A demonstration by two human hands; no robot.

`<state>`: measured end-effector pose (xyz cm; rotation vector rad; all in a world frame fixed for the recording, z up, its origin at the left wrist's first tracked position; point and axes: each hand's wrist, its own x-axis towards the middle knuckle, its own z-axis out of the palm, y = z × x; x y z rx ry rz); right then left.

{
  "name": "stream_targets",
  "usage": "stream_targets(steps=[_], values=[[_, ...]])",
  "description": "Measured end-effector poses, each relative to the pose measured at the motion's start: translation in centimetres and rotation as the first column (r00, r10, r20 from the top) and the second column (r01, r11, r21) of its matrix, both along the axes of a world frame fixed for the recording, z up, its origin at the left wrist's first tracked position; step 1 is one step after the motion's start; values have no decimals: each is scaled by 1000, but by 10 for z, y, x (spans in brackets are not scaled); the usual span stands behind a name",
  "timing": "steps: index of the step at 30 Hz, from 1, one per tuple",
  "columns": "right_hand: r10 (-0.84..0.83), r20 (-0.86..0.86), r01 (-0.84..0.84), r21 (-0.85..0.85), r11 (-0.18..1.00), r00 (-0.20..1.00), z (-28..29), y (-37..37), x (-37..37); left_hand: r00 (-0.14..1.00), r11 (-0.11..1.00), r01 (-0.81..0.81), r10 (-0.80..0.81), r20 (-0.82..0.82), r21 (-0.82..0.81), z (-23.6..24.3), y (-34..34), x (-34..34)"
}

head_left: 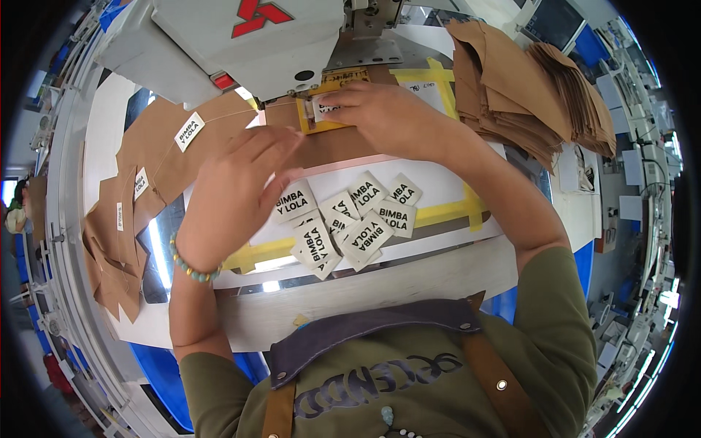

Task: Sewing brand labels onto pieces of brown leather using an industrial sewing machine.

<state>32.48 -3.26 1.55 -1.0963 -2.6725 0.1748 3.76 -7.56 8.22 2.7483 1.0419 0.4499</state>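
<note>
My right hand reaches in under the sewing machine head. Its fingers lie over a white label inside a yellow frame, on a brown fabric piece. The thumb of this hand is out of sight. Left of the frame, my left hand hovers, its fingers apart and holding nothing visible. A thread runs from the machine to a brown piece with a sewn white label at the left. Between my forearms lies a loose pile of printed white labels.
Stacked brown fabric pieces stand at the right of the table. More labelled brown pieces hang together at the left edge. Yellow tape borders the white work surface. A dark screen is at the back right.
</note>
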Motion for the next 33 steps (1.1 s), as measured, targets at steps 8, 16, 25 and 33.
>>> stream_targets(steps=[8,16,25,33], values=[[-112,-70,114,28,993,991,-5,-18,-14,732,830,547,-412,543,-107,55,-59,29],[-131,-49,133,41,990,990,-10,-2,-18,544,658,748,-537,645,-83,89,-88,-3],[-238,39,241,-132,961,970,7,11,-25,755,859,512,-445,481,-8,98,-111,0],[-88,-187,120,162,979,978,41,-46,8,910,900,397,-359,206,-183,55,-59,7]])
